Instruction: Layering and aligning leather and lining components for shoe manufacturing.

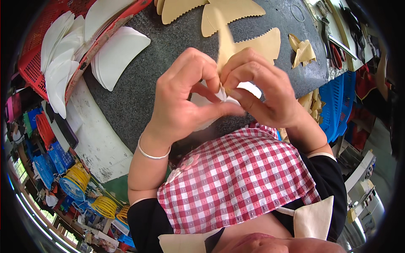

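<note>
My left hand (pixel 179 99) and my right hand (pixel 268 86) meet over the dark tabletop, thumbs and fingertips pinched close together. Between them is a thin, curved white piece (pixel 252 88), partly covered by my fingers. A tan piece (pixel 225 41), blurred by motion, rises from the same pinch, its lower end at my right fingertips. Exactly how the two pieces join is hidden. Just beyond my right hand lies a flat tan piece with a zigzag edge (pixel 268 44).
A red plastic basket (pixel 36 63) at the left holds white curved pieces (pixel 63 46). Beside it lies a white stack (pixel 120 55). More zigzag-edged tan pieces (pixel 232 12) lie at the far side, crumpled tan scraps (pixel 304 52) at the right. A blue basket (pixel 335 105) stands beyond the table's right edge.
</note>
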`<state>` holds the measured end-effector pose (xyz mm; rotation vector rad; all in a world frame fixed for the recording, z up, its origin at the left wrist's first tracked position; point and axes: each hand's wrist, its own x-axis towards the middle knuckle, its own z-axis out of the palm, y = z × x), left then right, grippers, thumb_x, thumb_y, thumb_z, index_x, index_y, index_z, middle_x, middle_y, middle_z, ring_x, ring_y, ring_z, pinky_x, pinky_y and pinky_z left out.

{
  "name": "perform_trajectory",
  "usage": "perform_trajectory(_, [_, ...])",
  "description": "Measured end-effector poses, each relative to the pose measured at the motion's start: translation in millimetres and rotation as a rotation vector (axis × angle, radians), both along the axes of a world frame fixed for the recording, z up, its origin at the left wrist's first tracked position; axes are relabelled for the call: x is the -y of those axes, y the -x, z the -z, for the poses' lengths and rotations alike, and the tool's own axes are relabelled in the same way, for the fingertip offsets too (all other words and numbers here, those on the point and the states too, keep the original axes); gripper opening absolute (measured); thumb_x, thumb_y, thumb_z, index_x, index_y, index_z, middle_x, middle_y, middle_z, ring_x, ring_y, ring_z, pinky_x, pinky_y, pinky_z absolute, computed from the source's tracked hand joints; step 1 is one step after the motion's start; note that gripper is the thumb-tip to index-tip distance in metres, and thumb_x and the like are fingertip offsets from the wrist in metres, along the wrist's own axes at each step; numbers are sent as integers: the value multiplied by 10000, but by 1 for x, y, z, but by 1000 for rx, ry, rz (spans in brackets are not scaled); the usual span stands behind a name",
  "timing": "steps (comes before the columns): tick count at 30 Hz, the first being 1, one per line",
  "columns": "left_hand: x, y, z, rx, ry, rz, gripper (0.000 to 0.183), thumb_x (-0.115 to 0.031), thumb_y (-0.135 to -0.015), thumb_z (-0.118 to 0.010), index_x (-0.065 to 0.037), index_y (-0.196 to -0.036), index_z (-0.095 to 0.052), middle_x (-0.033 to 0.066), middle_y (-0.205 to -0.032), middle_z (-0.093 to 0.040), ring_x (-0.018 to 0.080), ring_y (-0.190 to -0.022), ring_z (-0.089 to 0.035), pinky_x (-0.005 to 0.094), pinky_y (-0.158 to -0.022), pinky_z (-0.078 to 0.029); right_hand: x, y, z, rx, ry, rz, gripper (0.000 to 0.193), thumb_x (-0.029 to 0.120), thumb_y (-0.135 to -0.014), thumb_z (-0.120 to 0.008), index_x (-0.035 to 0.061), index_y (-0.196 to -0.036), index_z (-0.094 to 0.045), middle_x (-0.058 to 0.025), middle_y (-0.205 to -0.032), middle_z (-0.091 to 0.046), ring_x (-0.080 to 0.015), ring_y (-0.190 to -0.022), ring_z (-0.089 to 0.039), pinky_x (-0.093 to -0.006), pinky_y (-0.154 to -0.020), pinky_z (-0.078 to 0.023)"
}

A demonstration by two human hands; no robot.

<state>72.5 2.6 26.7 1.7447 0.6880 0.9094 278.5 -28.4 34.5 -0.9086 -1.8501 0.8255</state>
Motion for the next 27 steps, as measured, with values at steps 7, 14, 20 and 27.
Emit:
perform_trajectory(7, [-3,12,-13,285,589,-131,297,80,-904,-645,12,-1167,-524,134,-1089,-659,121,-879,-706,261,-709,-658,9,0,13,-859,602,141,243,232,-1121,-405,30,-1172,-530,-182,-1261,-655,-259,-1172,-642,-353,-951,-539])
perform_trajectory(14, [-9,41,-23,43,839,92,502,65,-834,-644,19,-1291,-442,158,-1075,-702,80,-734,-680,184,-585,-573,3,-59,16,-886,723,133,225,222,-1110,-443,44,-1225,-519,-36,-866,-546,-96,-716,-529,-239,-601,-433])
perform_trajectory(20, [-4,60,-10,98,845,144,390,44,-837,-650,3,-1197,-507,155,-1032,-698,55,-724,-663,175,-533,-560,16,-94,-21,652,265,454,332,278,-957,-717,61,-1176,-594,-87,-1033,-687,-232,-801,-692,-310,-667,-516])
perform_trajectory(27, [17,60,17,244,899,168,150,-88,-880,-757,-8,-906,-633,147,-1030,-706,31,-533,-564,153,-477,-439,23,-47,8,333,-182,35,265,199,-756,-846,68,-878,-651,-95,-886,-663,-284,-865,-677,-374,-699,-530])
